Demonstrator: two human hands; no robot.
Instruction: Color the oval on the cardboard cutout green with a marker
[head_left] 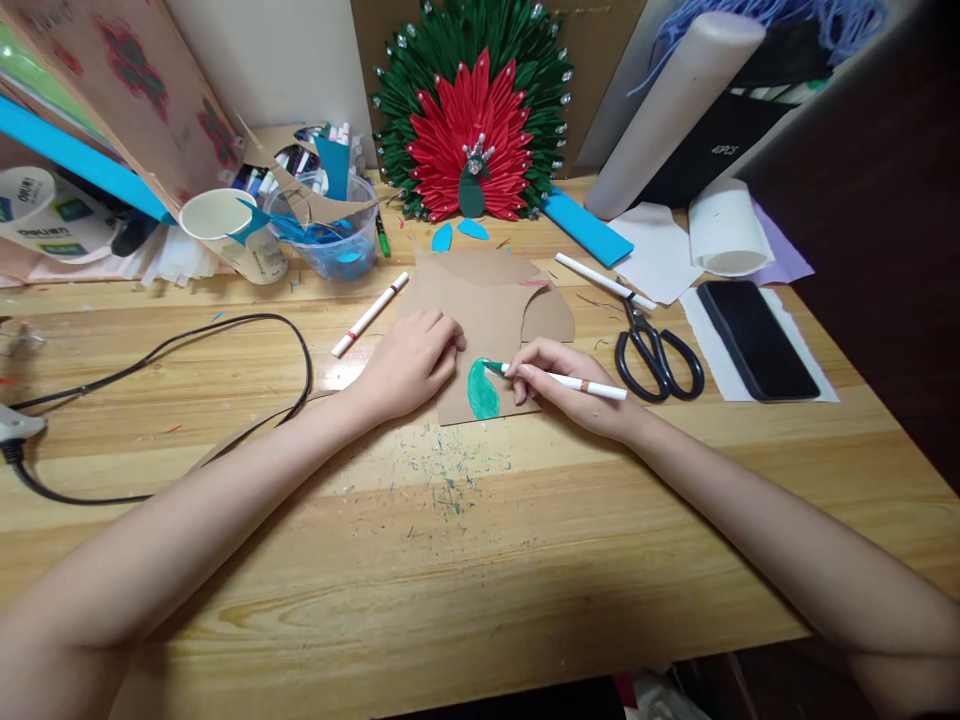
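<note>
My right hand (559, 385) holds a white marker (589, 387) with a green tip. The tip touches the upper part of a green curved shape (482, 392) on a piece of brown cardboard (476, 300). My left hand (412, 362) rests on the cardboard's left side, its fingers curled; whether anything is under them is hidden. A capped white marker (370, 315) lies left of the cardboard, and another (606, 281) lies to its upper right. Black-handled scissors (656, 355) are right of my right hand.
A red and green peacock craft (472, 120) stands at the back. A paper cup (234, 235) and a plastic tub (330, 235) sit back left. A black cable (289, 325) loops at left. A phone (759, 340), a white roll (729, 228) and blue paper (589, 225) lie at right.
</note>
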